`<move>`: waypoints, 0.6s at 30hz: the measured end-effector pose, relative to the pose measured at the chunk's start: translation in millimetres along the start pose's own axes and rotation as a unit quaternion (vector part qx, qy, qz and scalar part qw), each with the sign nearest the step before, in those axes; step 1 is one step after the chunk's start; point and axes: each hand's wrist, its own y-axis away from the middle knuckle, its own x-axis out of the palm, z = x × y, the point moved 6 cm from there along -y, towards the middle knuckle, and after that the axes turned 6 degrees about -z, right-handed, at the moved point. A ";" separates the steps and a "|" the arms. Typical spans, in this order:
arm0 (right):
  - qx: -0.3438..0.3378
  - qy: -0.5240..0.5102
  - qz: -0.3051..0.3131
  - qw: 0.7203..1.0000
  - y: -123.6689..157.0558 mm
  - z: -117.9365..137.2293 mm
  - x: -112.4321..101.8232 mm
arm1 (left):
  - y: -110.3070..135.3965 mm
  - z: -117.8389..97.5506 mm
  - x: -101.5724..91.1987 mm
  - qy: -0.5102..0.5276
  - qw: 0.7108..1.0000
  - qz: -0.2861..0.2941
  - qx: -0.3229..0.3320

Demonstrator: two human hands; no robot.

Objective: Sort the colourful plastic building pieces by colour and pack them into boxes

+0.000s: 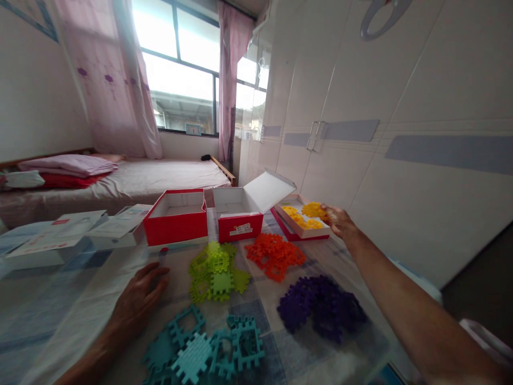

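My right hand [337, 220] reaches to the far right of the table and pinches a yellow building piece [314, 209] above a shallow box lid [310, 231]. More yellow pieces [295, 218] lie inside that lid. My left hand [143, 290] rests on the tablecloth with its fingers stretched out, holding nothing. Close by it are a pile of lime green toothed pieces [220, 280] and, nearer to me, a pile of teal ones [196, 353]. An orange pile [274, 255] and a dark purple pile [320, 307] lie between my hands, towards the right.
Two red boxes stand open at the back: one [176, 227] at left, another [240, 229] with its white flap [269, 190] raised. Flat white boxes [56, 238] lie at far left. A bed [172, 174] stands beyond the table, and a white wardrobe [360, 96] along the right.
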 end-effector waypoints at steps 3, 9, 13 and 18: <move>-0.042 0.164 -0.039 0.985 3.9 10.5 15.2 | 0.2 -3.5 -2.2 0.002 1.000 -0.003 -0.006; -0.141 0.383 0.074 0.910 59.3 -2.6 37.5 | 0.9 -8.1 -2.7 -0.004 1.000 0.007 -0.011; -0.169 0.460 0.110 0.865 72.7 -13.0 50.7 | 1.1 -5.3 -1.4 -0.004 1.000 0.003 -0.007; -0.176 0.504 0.086 0.841 67.4 -16.6 55.7 | 1.1 -6.0 -2.9 -0.004 1.000 -0.010 -0.007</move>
